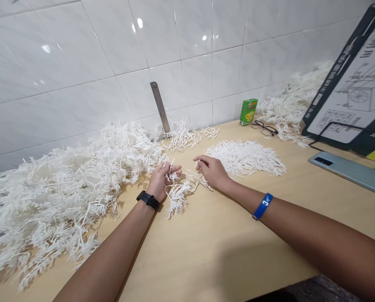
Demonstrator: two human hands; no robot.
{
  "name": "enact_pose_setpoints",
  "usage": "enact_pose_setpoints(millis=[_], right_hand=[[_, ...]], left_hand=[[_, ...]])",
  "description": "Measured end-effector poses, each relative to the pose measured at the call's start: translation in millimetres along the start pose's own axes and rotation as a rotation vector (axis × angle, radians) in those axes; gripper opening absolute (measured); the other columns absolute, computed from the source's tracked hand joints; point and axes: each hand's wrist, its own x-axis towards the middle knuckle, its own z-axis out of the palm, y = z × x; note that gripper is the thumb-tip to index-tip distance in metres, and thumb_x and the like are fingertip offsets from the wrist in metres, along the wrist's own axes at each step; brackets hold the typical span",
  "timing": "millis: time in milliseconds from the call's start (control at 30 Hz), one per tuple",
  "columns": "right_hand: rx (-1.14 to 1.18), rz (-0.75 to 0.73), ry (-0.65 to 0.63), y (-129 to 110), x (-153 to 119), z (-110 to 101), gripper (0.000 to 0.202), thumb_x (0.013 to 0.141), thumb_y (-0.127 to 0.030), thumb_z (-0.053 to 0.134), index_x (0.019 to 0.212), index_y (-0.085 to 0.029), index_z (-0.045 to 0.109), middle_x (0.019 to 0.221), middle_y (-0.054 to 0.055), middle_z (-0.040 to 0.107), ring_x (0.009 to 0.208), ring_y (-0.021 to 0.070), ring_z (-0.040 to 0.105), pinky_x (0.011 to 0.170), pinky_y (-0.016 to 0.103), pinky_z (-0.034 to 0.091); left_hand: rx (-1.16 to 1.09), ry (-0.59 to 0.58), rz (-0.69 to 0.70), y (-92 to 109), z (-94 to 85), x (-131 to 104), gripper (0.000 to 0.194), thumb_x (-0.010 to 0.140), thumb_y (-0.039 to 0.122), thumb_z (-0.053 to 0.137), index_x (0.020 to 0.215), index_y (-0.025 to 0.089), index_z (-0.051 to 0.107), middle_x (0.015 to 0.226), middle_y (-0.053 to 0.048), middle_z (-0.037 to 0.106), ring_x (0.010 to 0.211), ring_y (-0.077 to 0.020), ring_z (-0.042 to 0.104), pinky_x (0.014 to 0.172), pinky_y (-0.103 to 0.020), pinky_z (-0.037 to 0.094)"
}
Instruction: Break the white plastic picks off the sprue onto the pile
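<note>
My left hand (157, 183) is curled palm up round a white branching plastic piece (172, 176), whose thin prongs poke out past the fingers. Just below it, a tuft of similar white pieces (177, 199) rests on the table. My right hand (214, 170) is closed in a pinch; a white bit shows at its fingertips, too small to name. Loose white strands (200, 179) lie between the two hands. Behind my right hand spreads a flat heap of short white pieces (248, 157). A large tangled pile of white branching pieces (64, 184) lies left of my left hand.
An upright metal strip (160, 106) stands behind a small white heap (184, 139), near the tiled wall (193, 33). Toward the right are a green box (248, 112), eyeglasses (264, 128), another white pile (288, 102), a phone (350, 171) and a large printed box (350, 92).
</note>
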Motion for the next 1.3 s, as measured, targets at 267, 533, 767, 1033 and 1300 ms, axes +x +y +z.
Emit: enact_pose_setpoints(millis=[267, 533, 767, 1033, 1300], right_hand=[[-0.003, 0.134, 0.119, -1.8, 1.8, -6.9, 0.033, 0.082, -0.022, 0.044, 0.105, -0.017, 0.067, 0.074, 0.002, 0.067, 0.066, 0.0148, 0.059, 0.063, 0.026, 0.042], [0.142, 0.114, 0.248, -9.1, 1.2, -11.9, 0.029, 0.084, -0.031, 0.044, 0.096, -0.017, 0.066, 0.067, 0.002, 0.061, 0.056, 0.0128, 0.052, 0.051, 0.025, 0.038], [0.292, 0.178, -0.113, -12.4, -7.3, 3.0, 0.019, 0.081, -0.029, 0.048, 0.082, -0.016, 0.062, 0.071, 0.003, 0.062, 0.05, 0.0097, 0.049, 0.042, 0.022, 0.036], [0.274, 0.108, -0.059, -11.9, -5.6, -1.1, 0.022, 0.084, -0.032, 0.046, 0.08, -0.016, 0.062, 0.067, 0.002, 0.061, 0.048, 0.0087, 0.048, 0.044, 0.021, 0.039], [0.233, 0.188, -0.248, -8.1, -6.8, 6.6, 0.016, 0.082, -0.026, 0.051, 0.079, -0.017, 0.064, 0.073, 0.003, 0.066, 0.062, 0.0128, 0.061, 0.058, 0.024, 0.049]], left_hand=[[-0.056, -0.031, -0.016, 0.9, -3.3, 1.9, 0.019, 0.083, 0.028, 0.063, 0.079, 0.016, 0.049, 0.075, -0.005, 0.069, 0.062, -0.0132, 0.066, 0.054, -0.022, 0.052], [-0.181, -0.205, -0.046, 7.0, -6.4, -3.8, 0.038, 0.093, 0.039, 0.047, 0.062, 0.018, 0.044, 0.04, 0.006, 0.037, 0.034, -0.0062, 0.034, 0.042, -0.019, 0.037], [-0.239, -0.322, -0.143, 8.7, -8.9, -5.0, 0.04, 0.096, 0.035, 0.04, 0.061, 0.017, 0.042, 0.037, 0.006, 0.03, 0.033, -0.0065, 0.024, 0.037, -0.017, 0.026], [-0.28, -0.524, -0.313, 13.5, -14.1, -9.8, 0.04, 0.095, 0.028, 0.042, 0.058, 0.018, 0.031, 0.035, 0.01, 0.013, 0.031, -0.0047, 0.007, 0.035, -0.017, 0.021], [-0.186, -0.39, -0.235, 7.5, -9.1, -5.0, 0.026, 0.092, 0.033, 0.05, 0.072, 0.016, 0.051, 0.048, 0.004, 0.043, 0.039, -0.0062, 0.041, 0.044, -0.018, 0.041]])
